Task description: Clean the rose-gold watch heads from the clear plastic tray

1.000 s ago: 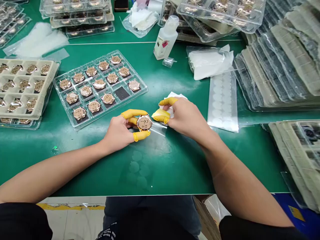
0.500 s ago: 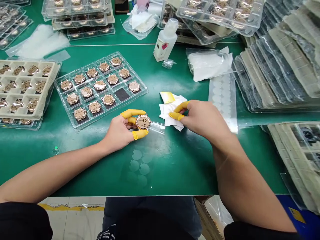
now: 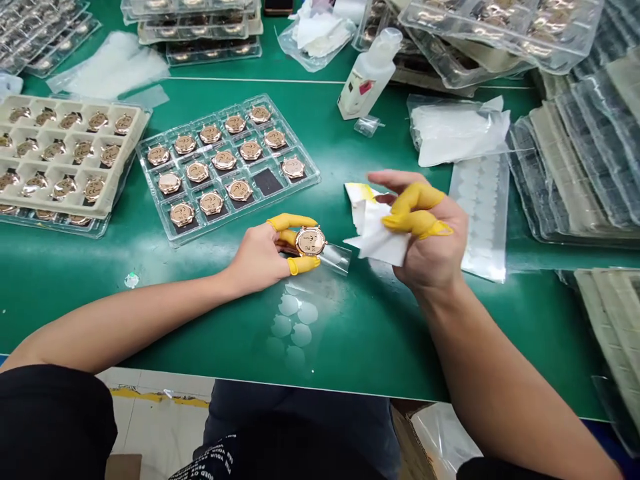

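Observation:
My left hand (image 3: 273,257), with yellow finger cots, grips a rose-gold watch case (image 3: 311,241) by its edge, printed back facing up. Just right of the watch case a small clear film strip (image 3: 336,258) lies over the table. My right hand (image 3: 430,230), also in yellow finger cots, pinches a white wipe (image 3: 383,239) above the table, its fingers curled and turned partly upward. Behind the left hand lies a clear tray (image 3: 200,230) of similar watch cases, with one pocket showing only its dark pad. A sheet of round clear stickers (image 3: 293,327) lies in front of the watch case.
A white plastic bottle (image 3: 367,77) stands behind my hands. Bagged white wipes (image 3: 455,130) lie at the right, beside stacked trays (image 3: 590,167). A beige tray (image 3: 65,143) with watch cases sits at the left. More filled trays (image 3: 200,30) are piled at the back.
My right hand has lifted the white wipe off the table and turned its palm upward. My left hand still holds the watch case. The view has shifted, moving everything rightward.

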`<state>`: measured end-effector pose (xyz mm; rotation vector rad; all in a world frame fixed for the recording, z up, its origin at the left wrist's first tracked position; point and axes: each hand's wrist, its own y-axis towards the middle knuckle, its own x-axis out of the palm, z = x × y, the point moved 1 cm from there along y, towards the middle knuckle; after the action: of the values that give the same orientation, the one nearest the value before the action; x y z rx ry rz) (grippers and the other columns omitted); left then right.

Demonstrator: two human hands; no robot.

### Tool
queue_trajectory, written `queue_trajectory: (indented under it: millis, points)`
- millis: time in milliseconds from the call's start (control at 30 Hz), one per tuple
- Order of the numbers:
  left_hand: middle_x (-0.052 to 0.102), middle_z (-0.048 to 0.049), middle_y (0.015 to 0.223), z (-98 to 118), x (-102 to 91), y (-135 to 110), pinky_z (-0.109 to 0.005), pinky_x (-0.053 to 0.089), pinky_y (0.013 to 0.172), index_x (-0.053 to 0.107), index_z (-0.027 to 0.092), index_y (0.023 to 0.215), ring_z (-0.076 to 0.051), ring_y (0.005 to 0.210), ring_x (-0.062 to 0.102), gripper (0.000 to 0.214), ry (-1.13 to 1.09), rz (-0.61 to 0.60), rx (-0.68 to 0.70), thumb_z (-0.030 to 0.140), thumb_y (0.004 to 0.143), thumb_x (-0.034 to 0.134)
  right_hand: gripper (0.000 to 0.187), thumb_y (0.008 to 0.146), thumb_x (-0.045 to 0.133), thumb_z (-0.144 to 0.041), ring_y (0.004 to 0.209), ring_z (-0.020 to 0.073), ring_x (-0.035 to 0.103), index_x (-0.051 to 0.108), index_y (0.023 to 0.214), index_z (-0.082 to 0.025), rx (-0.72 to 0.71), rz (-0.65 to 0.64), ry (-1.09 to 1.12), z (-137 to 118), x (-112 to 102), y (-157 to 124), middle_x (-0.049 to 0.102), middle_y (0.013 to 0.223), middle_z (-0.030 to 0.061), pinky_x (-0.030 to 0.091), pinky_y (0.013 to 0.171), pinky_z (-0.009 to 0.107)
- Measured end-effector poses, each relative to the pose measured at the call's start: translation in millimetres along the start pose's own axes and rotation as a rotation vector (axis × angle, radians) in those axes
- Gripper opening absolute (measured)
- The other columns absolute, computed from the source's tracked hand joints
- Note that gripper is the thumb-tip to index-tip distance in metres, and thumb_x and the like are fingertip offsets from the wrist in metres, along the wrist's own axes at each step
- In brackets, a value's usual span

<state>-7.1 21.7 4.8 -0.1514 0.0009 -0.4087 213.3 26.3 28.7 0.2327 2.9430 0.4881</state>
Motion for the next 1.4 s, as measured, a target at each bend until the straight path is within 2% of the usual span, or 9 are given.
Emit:
queue_trajectory:
  millis: [100,200,333,567,767,933,1133,1300,1400]
  points:
    - [0.082,-0.0056,0.095,0.2,0.6,-0.2,-0.031,0.062,0.083,0.074,0.017,0.126,-0.016,0.082,0.075,0.064,0.026,-0.002,0.01,0.026,0.066,0.092,0.029,0.087,0.071,-0.046,0.089,0.0263,0.071,0.051,0.079,-0.027,0.047,-0.004,0.033,0.9,-1.0,0.8,0.071,0.094,0.0056,0.057,0.083,0.046]
    - [0.081,-0.0046,0.094,0.0,1.5,-0.7,-0.03,0.061,0.082,0.075,0.017,0.125,-0.016,0.081,0.074,0.061,0.03,0.005,0.02,0.025,0.066,0.091,0.033,0.094,0.07,-0.059,0.067,0.0199,0.062,0.054,0.09,-0.029,0.024,-0.135,-0.105,-2.1,1.3,-4.1,0.059,0.077,0.0004,0.052,0.066,0.038]
    - [0.079,-0.0027,0.09,-3.4,1.7,-0.8,-0.029,0.061,0.078,0.074,0.018,0.125,-0.016,0.078,0.074,0.058,0.035,0.001,0.044,0.024,0.068,0.088,0.016,0.101,0.066,-0.044,0.078,0.0205,0.066,0.071,0.095,-0.03,-0.213,-0.391,-0.353,-8.5,12.4,-17.1,0.067,0.091,0.0054,0.053,0.07,0.039]
    - [0.078,-0.0002,0.084,-7.0,0.9,1.2,-0.026,0.06,0.075,0.074,0.018,0.12,-0.015,0.077,0.074,0.053,0.054,-0.015,0.059,0.023,0.069,0.085,0.017,0.101,0.065,-0.044,0.079,0.0234,0.067,0.074,0.097,-0.03,-0.317,-0.352,-0.638,-9.1,22.0,-19.4,0.071,0.09,0.0083,0.053,0.07,0.04]
    - [0.079,-0.0019,0.089,-5.7,0.9,0.4,-0.027,0.061,0.077,0.074,0.017,0.118,-0.015,0.08,0.074,0.051,0.065,-0.028,0.079,0.019,0.069,0.083,0.011,0.101,0.068,-0.038,0.072,0.019,0.064,0.073,0.1,-0.028,-0.402,-0.465,-0.565,-8.7,15.1,-18.8,0.071,0.088,0.0053,0.049,0.063,0.035]
    - [0.078,-0.001,0.086,-8.4,1.2,1.8,-0.027,0.061,0.076,0.074,0.018,0.121,-0.015,0.077,0.073,0.051,0.063,-0.003,0.082,0.021,0.071,0.083,0.004,0.101,0.067,-0.026,0.071,0.016,0.062,0.069,0.099,-0.024,-0.571,-0.389,-0.591,-5.4,16.6,-16.7,0.067,0.085,0.004,0.046,0.06,0.031]
    - [0.079,-0.0018,0.091,-7.0,0.8,1.3,-0.027,0.061,0.077,0.074,0.018,0.121,-0.015,0.079,0.073,0.052,0.079,-0.01,0.081,0.019,0.07,0.084,0.003,0.101,0.067,-0.023,0.073,0.0158,0.062,0.069,0.103,-0.025,-0.602,-0.405,-0.532,0.4,21.9,-16.0,0.065,0.087,0.003,0.047,0.061,0.03]
    - [0.079,-0.0013,0.088,-4.6,-1.0,-0.2,-0.028,0.061,0.077,0.073,0.019,0.122,-0.015,0.077,0.073,0.054,0.062,0.034,0.067,0.028,0.071,0.088,0.008,0.1,0.07,-0.027,0.074,0.0162,0.062,0.068,0.093,-0.023,-0.485,-0.254,-0.529,12.1,9.3,-9.0,0.065,0.083,0.0024,0.049,0.065,0.032]
    - [0.081,-0.003,0.096,-2.9,-2.3,-1.4,-0.03,0.062,0.082,0.072,0.02,0.124,-0.015,0.081,0.074,0.054,0.075,0.033,0.057,0.028,0.072,0.087,0.021,0.099,0.074,-0.041,0.073,0.0141,0.066,0.067,0.094,-0.023,-0.315,-0.164,-0.329,23.2,-10.9,42.1,0.069,0.085,0.0016,0.054,0.065,0.031]
